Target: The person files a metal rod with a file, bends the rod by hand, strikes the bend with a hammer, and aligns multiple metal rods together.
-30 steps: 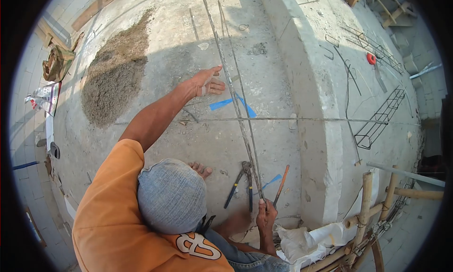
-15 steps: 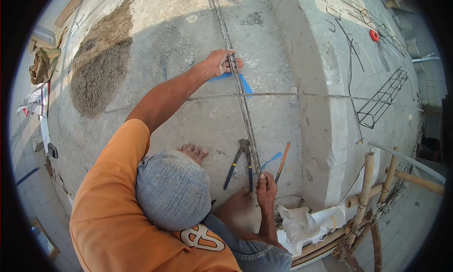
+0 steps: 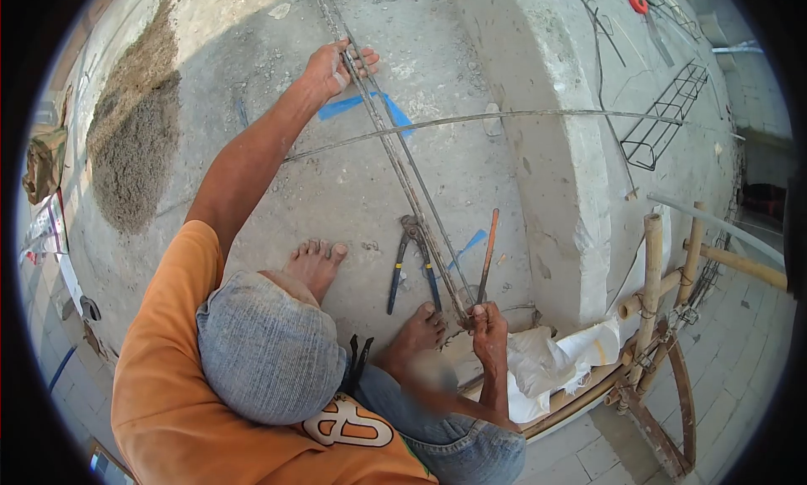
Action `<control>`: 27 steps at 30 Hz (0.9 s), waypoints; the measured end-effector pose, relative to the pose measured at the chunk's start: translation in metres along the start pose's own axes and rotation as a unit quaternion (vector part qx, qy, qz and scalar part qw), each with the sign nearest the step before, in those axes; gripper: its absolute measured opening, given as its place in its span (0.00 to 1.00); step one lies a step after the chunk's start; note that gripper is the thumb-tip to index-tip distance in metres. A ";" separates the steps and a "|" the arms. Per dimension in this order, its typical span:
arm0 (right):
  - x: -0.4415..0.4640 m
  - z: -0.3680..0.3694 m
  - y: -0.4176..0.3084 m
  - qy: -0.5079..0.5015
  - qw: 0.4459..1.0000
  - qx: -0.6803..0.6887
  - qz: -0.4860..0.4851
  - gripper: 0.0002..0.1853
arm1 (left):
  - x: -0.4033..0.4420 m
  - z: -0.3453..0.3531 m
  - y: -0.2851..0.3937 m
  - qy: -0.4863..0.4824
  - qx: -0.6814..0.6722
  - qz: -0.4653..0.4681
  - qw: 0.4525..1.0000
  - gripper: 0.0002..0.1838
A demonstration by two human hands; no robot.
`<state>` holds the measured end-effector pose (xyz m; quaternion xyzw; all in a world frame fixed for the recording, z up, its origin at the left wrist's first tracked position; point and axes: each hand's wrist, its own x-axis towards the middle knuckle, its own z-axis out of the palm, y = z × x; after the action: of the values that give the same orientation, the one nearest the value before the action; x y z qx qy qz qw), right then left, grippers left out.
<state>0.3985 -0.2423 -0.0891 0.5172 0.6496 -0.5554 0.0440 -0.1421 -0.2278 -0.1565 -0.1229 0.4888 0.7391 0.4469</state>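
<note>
Long steel rebar rods (image 3: 392,153) run in a loose bundle from the top of the view down to my feet. My left hand (image 3: 336,66) is around them near the far end, palm up, with its fingers stretched beneath the rods. At the near end, my right hand (image 3: 489,324) pinches the rod tips close to my foot. One thin rod stands slightly apart from the others. End-cutting pliers (image 3: 409,226) with dark, yellow-banded handles lie just left of the bundle. An orange-and-dark stick-like tool (image 3: 490,250) is right beside my right hand.
Another long bar (image 3: 580,113) crosses beneath or over the bundle; I cannot tell which. A raised concrete ledge (image 3: 559,191) holds a wire-tied rebar cage (image 3: 664,115) and a red tape measure (image 3: 638,3). Bamboo poles (image 3: 651,266) stand lower right; a sand pile (image 3: 134,149) lies left.
The view has shifted, so the floor and sand appear farther left and higher. The rods have spread apart, with a gap showing between them. Both hands stay on the rods.
</note>
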 end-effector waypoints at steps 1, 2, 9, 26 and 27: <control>-0.007 0.002 0.007 -0.002 1.000 0.001 -0.002 0.18 | 0.004 -0.001 -0.001 0.018 -0.024 0.006 1.000 0.15; -0.015 0.004 0.009 0.008 0.999 0.040 -0.016 0.18 | 0.006 -0.002 0.001 0.037 -0.050 0.012 0.998 0.15; -0.012 -0.004 0.022 0.055 0.997 -0.032 -0.036 0.09 | 0.015 -0.004 -0.007 0.052 -0.070 0.005 0.996 0.11; 0.070 0.051 -0.042 0.139 0.932 -0.261 -0.207 0.19 | -0.046 0.032 0.024 -0.021 -0.114 0.014 0.993 0.20; 0.073 0.050 -0.036 0.149 0.935 -0.219 -0.236 0.17 | -0.048 0.029 0.035 -0.008 -0.110 0.032 0.993 0.20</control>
<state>0.3132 -0.2296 -0.1300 0.4032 0.8578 -0.3102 -0.0735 -0.1344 -0.2342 -0.0909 -0.1500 0.4045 0.8033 0.4106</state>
